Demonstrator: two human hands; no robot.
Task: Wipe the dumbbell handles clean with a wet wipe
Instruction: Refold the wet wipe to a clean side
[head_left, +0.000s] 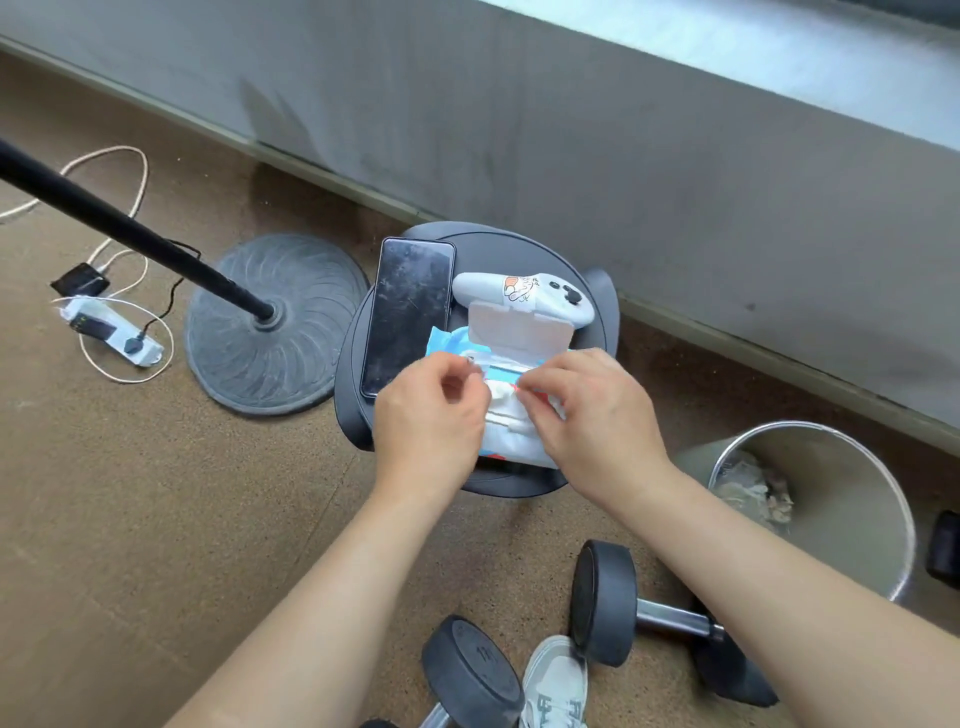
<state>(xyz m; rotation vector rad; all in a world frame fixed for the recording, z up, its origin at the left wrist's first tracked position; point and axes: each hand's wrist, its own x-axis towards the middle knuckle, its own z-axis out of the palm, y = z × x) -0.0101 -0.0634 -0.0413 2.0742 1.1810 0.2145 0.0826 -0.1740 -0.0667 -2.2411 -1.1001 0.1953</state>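
One wide-angle head camera — steeply downward and a little forward, close above the stool (493, 249), edges seemingly bowed

A black rectangular smartphone (408, 312) and a light grey game controller (524, 293) are laid side by side on a round dark grey stool (498, 252). To the left, a ribbed round stand base (291, 358) with a black pole (130, 228) and a white power strip (111, 335) are set on the brown floor (156, 493). To the right, a steel waste bin (852, 499) is shown with crumpled litter inside.

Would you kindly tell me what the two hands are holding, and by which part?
The right hand pinches a wet wipe where it leaves the open pack. The left hand curls there too, but its hold cannot be told.
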